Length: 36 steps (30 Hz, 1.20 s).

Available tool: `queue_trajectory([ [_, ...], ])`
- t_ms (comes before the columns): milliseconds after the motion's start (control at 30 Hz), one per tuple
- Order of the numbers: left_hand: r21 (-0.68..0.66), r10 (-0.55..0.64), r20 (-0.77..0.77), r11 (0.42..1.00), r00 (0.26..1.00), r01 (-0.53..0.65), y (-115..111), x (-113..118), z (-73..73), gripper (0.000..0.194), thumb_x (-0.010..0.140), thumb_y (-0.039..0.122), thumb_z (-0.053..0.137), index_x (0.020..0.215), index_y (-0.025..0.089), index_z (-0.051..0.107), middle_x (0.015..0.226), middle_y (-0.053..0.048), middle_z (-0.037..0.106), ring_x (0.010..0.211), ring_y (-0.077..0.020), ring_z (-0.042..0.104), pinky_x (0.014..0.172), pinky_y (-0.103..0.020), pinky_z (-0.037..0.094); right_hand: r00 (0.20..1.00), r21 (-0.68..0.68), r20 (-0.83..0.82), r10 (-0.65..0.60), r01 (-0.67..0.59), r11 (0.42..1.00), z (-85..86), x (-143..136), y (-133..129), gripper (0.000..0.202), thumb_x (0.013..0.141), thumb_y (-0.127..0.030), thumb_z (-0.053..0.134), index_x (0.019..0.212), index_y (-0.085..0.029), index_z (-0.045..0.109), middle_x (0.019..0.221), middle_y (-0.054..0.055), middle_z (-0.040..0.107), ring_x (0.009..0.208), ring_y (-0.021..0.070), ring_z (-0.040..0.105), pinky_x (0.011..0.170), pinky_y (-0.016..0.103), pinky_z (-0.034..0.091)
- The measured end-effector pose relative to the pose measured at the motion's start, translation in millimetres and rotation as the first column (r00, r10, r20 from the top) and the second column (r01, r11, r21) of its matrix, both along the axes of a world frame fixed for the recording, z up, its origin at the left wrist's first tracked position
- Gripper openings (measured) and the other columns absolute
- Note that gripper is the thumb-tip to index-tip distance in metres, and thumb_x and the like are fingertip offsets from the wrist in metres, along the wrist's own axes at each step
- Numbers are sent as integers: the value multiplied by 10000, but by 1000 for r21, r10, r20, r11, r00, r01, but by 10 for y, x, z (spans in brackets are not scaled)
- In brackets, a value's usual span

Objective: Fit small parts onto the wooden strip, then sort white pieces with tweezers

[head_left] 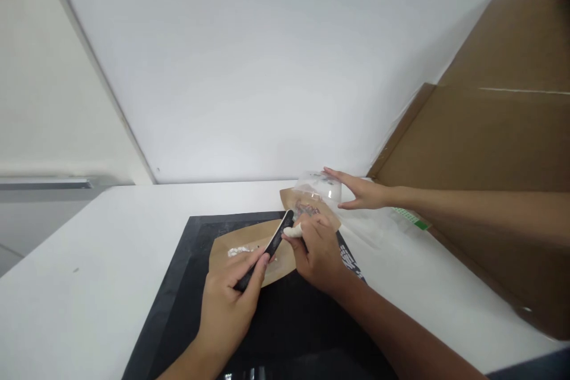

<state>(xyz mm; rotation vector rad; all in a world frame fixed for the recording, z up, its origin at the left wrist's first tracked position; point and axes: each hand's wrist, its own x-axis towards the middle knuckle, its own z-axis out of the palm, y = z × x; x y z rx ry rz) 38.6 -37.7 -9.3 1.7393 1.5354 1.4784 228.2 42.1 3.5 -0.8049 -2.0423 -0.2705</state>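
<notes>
My left hand (229,303) grips a black nail file (276,241), a flat strip with a pale edge and a rounded end, tilted up to the right. Close by its upper end, my right hand (314,249) is closed, thumb and fingertips drawn together. A white rounded piece or covering (293,231) shows at its index finger; whether it is worn or held, and what the fingertips pinch, I cannot tell. Beneath both hands lies a brown paper pouch (220,243) with a clear window and small white pieces inside.
A black sheet or bag (178,309) lies on the white table (80,255). Behind my right hand are a second brown pouch (332,219) and a clear plastic bag (312,181). Another person's hand (367,193) reaches in from the right, beside a large cardboard box (499,148).
</notes>
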Motion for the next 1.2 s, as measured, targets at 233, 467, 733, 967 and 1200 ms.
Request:
queue_trajectory([
  [233,-269,106,293,963,950,-25,37,-11,-17,427,901,554,680,1145,220,786,801,-27,737,370,-91,521,356,-238,459,756,-420,-653,-27,-333,844,187,246,10,132,1021,-376,574,1018,-248,606,918,57,736,844,233,696,794,392,559],
  [467,-266,164,609,964,776,5,116,-49,-12,558,857,576,733,1269,206,667,1096,-90,724,530,-96,569,330,-201,442,119,-292,-908,-401,-868,402,212,555,-473,258,1023,-361,548,1168,-204,693,1388,124,668,1378,242,574,1019,353,587],
  [733,-75,125,825,991,550,-112,165,-92,107,375,876,452,766,1123,209,625,1109,-59,700,615,-72,561,426,-159,430,-360,-88,-758,-543,-770,632,-267,993,-869,333,1064,-205,381,1125,-231,708,1484,75,608,1395,197,561,1075,342,588],
  [967,-31,157,845,969,512,-246,-22,-349,260,312,868,373,783,1085,217,623,1122,-59,685,614,-70,531,437,-156,400,-340,-59,-745,-575,-824,563,-438,1007,-963,306,1083,-285,423,1018,-249,720,1509,39,588,1425,188,524,1081,340,575],
  [1200,-200,373,852,881,367,-429,-312,-612,-158,265,862,339,776,1034,202,629,1076,-35,672,592,-35,458,464,-128,404,-299,-48,-778,-552,-848,528,-541,1047,-972,292,1077,-254,422,1114,-263,711,1559,10,539,1449,171,493,1127,339,538],
])
